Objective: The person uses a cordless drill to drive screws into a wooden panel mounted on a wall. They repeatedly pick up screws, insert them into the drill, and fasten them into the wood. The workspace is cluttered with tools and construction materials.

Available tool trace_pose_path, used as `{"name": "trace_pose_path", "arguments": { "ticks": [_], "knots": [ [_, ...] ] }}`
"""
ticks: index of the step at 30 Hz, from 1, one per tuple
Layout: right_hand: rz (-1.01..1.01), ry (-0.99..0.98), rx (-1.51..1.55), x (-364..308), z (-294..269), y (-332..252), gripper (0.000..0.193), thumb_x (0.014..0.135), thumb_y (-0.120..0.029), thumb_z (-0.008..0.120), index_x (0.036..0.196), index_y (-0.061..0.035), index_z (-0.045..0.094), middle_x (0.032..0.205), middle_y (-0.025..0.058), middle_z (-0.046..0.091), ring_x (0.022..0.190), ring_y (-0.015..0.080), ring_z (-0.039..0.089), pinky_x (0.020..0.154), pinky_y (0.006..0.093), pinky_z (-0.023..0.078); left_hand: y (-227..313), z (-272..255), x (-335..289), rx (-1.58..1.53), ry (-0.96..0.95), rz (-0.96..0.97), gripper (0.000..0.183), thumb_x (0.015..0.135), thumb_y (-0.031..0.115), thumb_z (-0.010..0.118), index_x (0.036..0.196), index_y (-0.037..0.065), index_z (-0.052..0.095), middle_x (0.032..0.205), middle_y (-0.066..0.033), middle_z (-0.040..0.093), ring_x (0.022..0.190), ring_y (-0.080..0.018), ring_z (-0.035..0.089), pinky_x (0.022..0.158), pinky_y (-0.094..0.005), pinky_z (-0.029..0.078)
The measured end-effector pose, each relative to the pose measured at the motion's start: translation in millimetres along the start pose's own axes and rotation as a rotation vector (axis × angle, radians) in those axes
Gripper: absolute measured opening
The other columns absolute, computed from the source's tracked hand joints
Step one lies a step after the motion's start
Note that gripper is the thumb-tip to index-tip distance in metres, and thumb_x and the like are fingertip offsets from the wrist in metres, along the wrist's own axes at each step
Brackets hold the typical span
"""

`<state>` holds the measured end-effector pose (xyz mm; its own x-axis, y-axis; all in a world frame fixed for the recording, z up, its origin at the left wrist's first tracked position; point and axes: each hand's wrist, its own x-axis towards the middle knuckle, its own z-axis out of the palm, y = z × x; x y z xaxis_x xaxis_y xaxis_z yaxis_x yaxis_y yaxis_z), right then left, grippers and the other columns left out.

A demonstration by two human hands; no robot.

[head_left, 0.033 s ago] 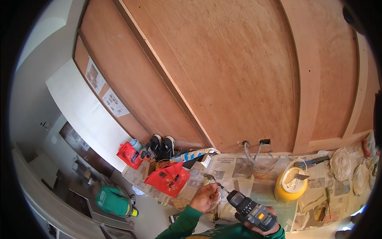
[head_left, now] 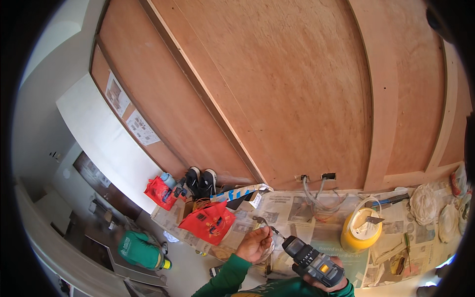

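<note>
The right hand [head_left: 341,285]'s grip wraps a drill [head_left: 310,256]; the left hand [head_left: 253,245]'s fingers bunch beside the bit [head_left: 278,234], pinching what I cannot tell. 2 red bags [head_left: 210,222] sit leftward.

Person is wearing a green top [head_left: 293,287], its torso part looking darker. Left sleeve [head_left: 225,278] is running long, plain green, creasing, ending at the wrist and leaving the left hand [head_left: 254,246] bare. Right sleeve [head_left: 349,291] is matching in green, only a short piece showing. Pale marking [head_left: 269,286] is crossing the torso fabric, blurring too much for detail.
</note>
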<state>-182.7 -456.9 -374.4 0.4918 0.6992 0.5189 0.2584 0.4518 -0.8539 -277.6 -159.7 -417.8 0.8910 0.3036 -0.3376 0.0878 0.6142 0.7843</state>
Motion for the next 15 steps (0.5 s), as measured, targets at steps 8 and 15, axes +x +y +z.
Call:
{"name": "trace_pose_path", "arguments": {
  "ticks": [8,15],
  "knots": [
    [0.167,0.068,-0.059,-16,-3,26,0.027,0.079,-0.011,0.075,0.105,-0.0061,0.071,0.097,0.0093,0.072,0.086,0.0223,0.07,0.077,0.0331,0.055,17,49,12,-0.051,-0.057,0.059,0.027,0.095,0.029,0.065,0.114,0.011,0.061,0.097,0.0005,0.063,0.082,-0.009,0.064,0.069,-0.0241,0.056],
    [0.259,0.133,0.025,-7,1,25,0.023,0.076,-0.01,0.076,0.098,-0.0059,0.07,0.093,0.0089,0.071,0.083,0.0208,0.069,0.075,0.0334,0.055,13,57,22,-0.108,0.03,0.092,0.026,0.095,0.03,0.064,0.114,0.011,0.061,0.095,0.0011,0.065,0.084,-0.0104,0.065,0.07,-0.0238,0.056]
  ]
}}
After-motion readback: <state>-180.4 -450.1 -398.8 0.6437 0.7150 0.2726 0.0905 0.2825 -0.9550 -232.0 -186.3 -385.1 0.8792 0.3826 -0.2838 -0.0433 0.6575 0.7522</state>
